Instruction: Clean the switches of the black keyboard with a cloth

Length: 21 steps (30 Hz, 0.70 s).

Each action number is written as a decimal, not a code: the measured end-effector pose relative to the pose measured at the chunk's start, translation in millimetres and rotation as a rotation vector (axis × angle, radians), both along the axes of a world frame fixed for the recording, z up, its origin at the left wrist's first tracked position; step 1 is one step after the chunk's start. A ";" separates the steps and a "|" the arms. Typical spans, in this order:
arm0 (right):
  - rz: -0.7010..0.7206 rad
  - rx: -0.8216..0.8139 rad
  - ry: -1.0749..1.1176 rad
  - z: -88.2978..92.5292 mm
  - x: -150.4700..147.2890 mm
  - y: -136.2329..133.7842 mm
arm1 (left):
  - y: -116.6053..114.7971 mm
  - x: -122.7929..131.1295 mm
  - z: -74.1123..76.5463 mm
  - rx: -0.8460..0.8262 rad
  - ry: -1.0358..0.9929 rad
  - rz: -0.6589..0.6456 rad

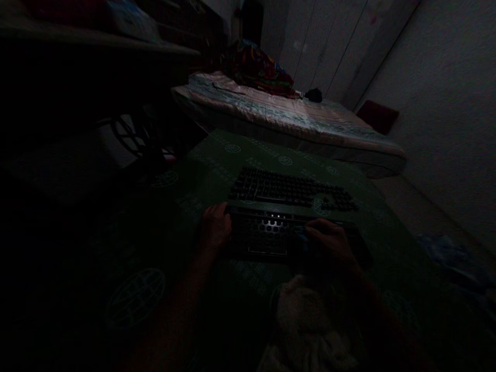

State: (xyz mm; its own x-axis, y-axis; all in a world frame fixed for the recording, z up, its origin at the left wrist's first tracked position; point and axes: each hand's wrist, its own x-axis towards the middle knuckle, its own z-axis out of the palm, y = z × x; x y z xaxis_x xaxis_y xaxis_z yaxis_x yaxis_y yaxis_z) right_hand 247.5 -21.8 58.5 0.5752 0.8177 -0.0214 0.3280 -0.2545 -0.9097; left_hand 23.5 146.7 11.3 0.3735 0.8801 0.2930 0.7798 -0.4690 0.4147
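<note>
A dark keyboard base (267,240) without its keycaps lies in front of me, with a bright glare on its middle. My left hand (216,227) is wrapped round its left end. Over the right half of the base, my right hand (329,237) is closed in a pinch. A small bluish thing (301,233) shows at its fingertips, too dark to name. Just behind the base, loose black keycaps (279,187) are laid out in keyboard order, with a few in a small cluster (328,201) at the right.
Everything rests on a green printed cloth (209,160). A crumpled pale cloth (306,320) lies close to me, below my right hand. Beyond stands a bed (279,111) with a red patterned blanket (259,70). At left is a dark table (96,44) with a wheel (134,134) underneath.
</note>
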 end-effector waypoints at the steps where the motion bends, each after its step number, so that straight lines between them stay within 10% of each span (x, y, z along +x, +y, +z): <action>1: 0.013 0.028 0.019 0.1 -1.4 7.5 | 0.4 0.0 -0.5 0.010 0.002 0.000; 8: 0.075 0.137 -0.006 -11.6 -13.1 41.2 | 1.5 0.3 -2.3 0.021 0.014 0.006; 21: 0.087 0.043 -0.018 -15.5 -21.8 5.7 | -1.2 0.4 -0.2 0.041 0.007 -0.001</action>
State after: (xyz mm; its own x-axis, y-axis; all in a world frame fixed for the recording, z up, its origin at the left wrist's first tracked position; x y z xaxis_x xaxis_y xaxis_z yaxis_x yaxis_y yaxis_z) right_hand 225.7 -16.1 43.0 0.5017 0.8647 0.0249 0.3640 -0.1849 -0.9129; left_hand 23.9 145.5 11.1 0.3765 0.8670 0.3263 0.7821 -0.4863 0.3898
